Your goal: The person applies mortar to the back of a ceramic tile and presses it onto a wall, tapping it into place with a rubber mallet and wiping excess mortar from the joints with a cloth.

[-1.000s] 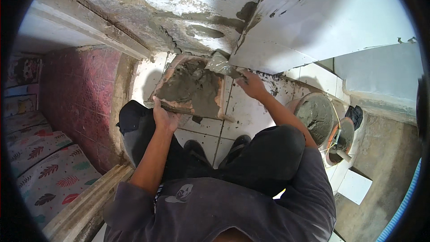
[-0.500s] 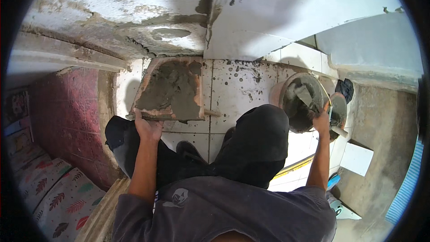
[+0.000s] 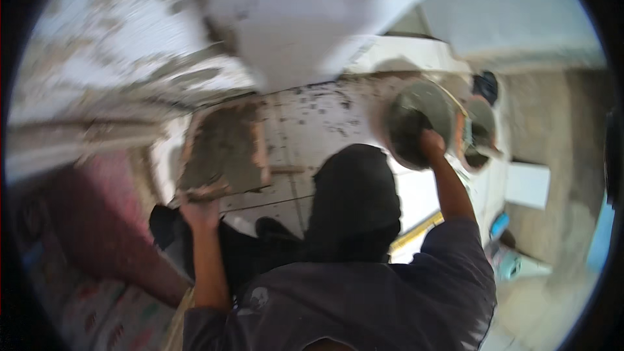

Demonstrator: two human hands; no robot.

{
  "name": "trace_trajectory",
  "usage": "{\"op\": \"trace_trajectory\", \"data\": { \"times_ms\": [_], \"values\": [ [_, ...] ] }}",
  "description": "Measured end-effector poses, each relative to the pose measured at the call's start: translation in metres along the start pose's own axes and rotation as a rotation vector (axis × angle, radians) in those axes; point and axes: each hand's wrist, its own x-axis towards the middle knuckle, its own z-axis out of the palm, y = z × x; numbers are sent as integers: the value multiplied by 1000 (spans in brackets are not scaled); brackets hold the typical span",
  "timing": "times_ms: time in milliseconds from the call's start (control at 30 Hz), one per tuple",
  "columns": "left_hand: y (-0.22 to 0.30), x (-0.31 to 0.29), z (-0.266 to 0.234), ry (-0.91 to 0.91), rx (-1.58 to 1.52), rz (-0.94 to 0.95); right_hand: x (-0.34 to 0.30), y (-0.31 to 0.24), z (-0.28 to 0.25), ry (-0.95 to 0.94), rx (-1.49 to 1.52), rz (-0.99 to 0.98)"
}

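My left hand [image 3: 200, 211] grips the near edge of a tile [image 3: 260, 149], its reddish ribbed back turned up. Grey wet mortar [image 3: 224, 140] covers most of that back. Over on the right, my right hand [image 3: 432, 145] reaches down into a bucket [image 3: 448, 107] of grey mortar. Its fingers are closed and somewhat blurred; the trowel they hold is mostly lost against the mortar.
Beside the bucket stands a smaller container [image 3: 480, 131] with a tool handle across it. A wooden stick [image 3: 286, 169] lies by the tile. Mortar spots mark the white floor [image 3: 325, 114]. A white panel [image 3: 292, 19] rises in front; a loose white tile [image 3: 528, 185] lies right.
My right hand has moved inward over the bucket and down into it, and the trowel's blade no longer shows plainly. The view has shifted and blurred; my left hand stays at the tile's edge.
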Motion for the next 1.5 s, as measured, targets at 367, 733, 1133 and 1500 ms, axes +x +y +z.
{"op": "trace_trajectory", "data": {
  "times_ms": [367,733,1133,1500],
  "values": [
    [-15,-9,72,545,145,144,-7,-12,-21,-104,292,-65],
    [-18,-1,76,572,174,117,43,-5,-13,-60,441,24],
    [-14,-1,75,486,190,117,12,5,-17,-28,1433,-22],
    [-10,5,73,462,161,111,-30,17,-150,96,1073,-193]
  ]
}}
